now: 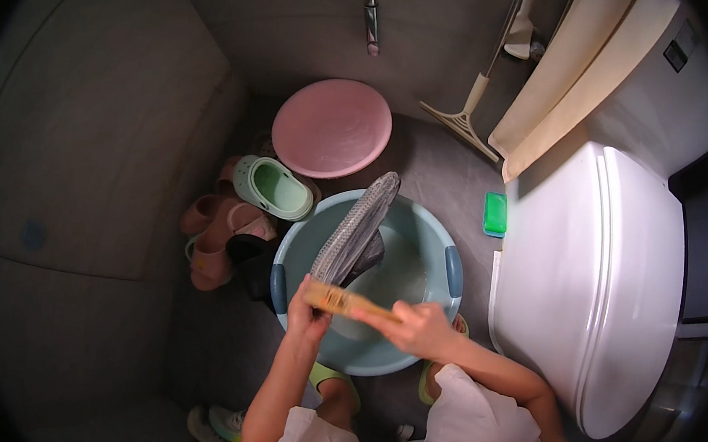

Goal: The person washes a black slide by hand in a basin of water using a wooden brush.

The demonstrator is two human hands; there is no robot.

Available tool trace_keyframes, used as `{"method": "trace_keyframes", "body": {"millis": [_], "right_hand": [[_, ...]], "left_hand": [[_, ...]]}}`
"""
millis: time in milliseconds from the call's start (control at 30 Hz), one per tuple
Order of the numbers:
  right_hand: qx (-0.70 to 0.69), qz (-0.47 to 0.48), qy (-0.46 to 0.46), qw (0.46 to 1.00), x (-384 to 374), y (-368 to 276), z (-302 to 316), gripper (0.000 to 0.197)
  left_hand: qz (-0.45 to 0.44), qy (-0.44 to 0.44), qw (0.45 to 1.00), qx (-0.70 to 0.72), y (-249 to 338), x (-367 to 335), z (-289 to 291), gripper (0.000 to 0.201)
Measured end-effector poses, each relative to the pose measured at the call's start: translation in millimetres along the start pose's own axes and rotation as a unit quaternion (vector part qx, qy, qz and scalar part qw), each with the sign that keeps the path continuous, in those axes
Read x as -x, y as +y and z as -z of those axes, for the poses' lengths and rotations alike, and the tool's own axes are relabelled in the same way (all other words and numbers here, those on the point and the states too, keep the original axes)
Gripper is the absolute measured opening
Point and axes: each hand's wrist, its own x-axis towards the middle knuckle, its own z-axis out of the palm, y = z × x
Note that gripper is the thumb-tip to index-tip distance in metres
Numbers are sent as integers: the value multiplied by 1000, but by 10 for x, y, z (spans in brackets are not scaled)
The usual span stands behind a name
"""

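A grey shoe (358, 231) with a ribbed, pale sole edge is tilted over a light blue basin (418, 253), its far end near the rim. At its near end, my left hand (301, 314) is closed, gripping the shoe; part of those fingers is hidden. My right hand (418, 330) is wrapped round the handle of a wooden brush (337, 299), which is slightly blurred. The brush head lies across the near end of the shoe, close to my left fingers. Its bristles are out of sight. Some water seems to lie in the basin.
Beyond the basin sits a pink basin (331, 126). Mint clogs (275, 187) and pink sandals (223, 241) crowd its left side. To the right are a white toilet (562, 287) and a green box (495, 214). A squeegee (467, 118) leans by a beige curtain (585, 66).
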Motion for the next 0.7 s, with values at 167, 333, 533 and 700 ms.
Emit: {"method": "trace_keyframes", "body": {"millis": [167,333,533,700], "right_hand": [[60,-143,79,985,-75,583,-326,55],[94,-192,114,970,-261,784,-271,54],[29,-43,33,998,-146,102,-278,59],[58,-265,110,956,-266,964,-258,48]], "left_hand": [[70,38,996,48,29,-65,113,16],[59,53,995,58,7,-13,-44,16],[79,50,992,87,23,-189,254,18],[-46,-32,995,-78,-35,175,-176,24]]}}
